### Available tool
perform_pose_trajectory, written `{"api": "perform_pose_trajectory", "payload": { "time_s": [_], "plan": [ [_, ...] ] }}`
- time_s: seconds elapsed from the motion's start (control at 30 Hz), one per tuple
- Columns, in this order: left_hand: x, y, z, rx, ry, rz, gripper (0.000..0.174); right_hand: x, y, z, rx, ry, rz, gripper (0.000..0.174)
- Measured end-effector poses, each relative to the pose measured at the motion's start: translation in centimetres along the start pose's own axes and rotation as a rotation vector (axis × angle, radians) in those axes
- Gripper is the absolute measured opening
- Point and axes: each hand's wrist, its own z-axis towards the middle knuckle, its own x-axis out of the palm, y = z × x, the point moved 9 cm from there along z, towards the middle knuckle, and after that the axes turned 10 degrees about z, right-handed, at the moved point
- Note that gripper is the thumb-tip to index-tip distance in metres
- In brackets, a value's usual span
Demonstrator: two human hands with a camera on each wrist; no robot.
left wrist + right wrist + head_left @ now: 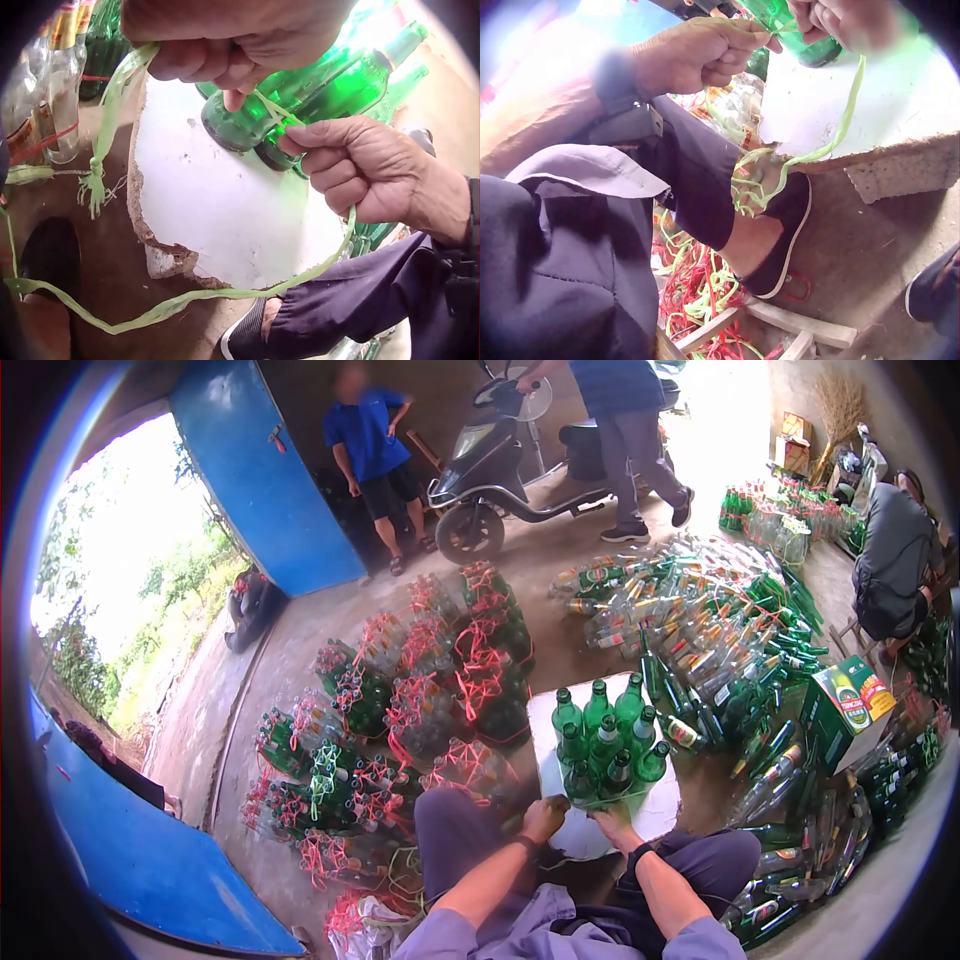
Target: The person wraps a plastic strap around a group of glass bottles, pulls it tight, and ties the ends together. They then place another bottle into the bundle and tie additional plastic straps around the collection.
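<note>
Leaning at 10 to 11 o'clock from the white board, a blue door [262, 470] is the largest thing in the head view. At 12 o'clock, 1 person in dark trousers [630, 445] stands beside a scooter [505, 470]. Loose bottles [700, 630] lie heaped at 1 to 2 o'clock, and bundles tied with red strands [425, 660] stand at 9 to 11 o'clock. A printed carton [848, 710] sits between 2 and 3 o'clock.

The white board [645, 810], rough and chipped at its edge, is in front of the seated person's knees. On it 9 green bottles [606, 745] stand close together in rows of 3, upright, their long axes vertical and necks upward.

The left hand [544, 819] and right hand [615, 825] are at the bottles' near side. Both have curled fingers gripping pale green twine [322, 262]; the right pinches it between thumb and forefinger.

Only the left wrist view shows the twine's knotted, frayed end, hanging toward 7 o'clock from the left hand. There, short strands cross between the hands, and a long length drops from the right hand and runs toward 8 o'clock below the board. The right wrist view alone shows wooden slats [802, 322] at 6 o'clock, beside tangled red and green strands [705, 281].
</note>
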Motion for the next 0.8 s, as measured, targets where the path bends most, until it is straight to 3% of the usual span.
{"api": "perform_pose_trajectory", "payload": {
  "time_s": [0.27, 0.33, 0.8],
  "plan": [
    [-0.9, -0.4, -0.2, 0.002, -0.021, -0.068, 0.021, 0.1, 0.2, -0.1, 0.022, 0.001, -0.040, 0.020],
    [-1.2, -0.7, -0.1, -0.010, 0.009, -0.040, 0.021, 0.0, 0.5, 0.0, -0.077, -0.015, -0.050, 0.019],
    [-1.2, -0.8, -0.2, -0.081, 0.072, -0.007, 0.023, 0.2, 1.6, -0.2, 0.005, 0.013, -0.046, 0.017]
  ]
}}
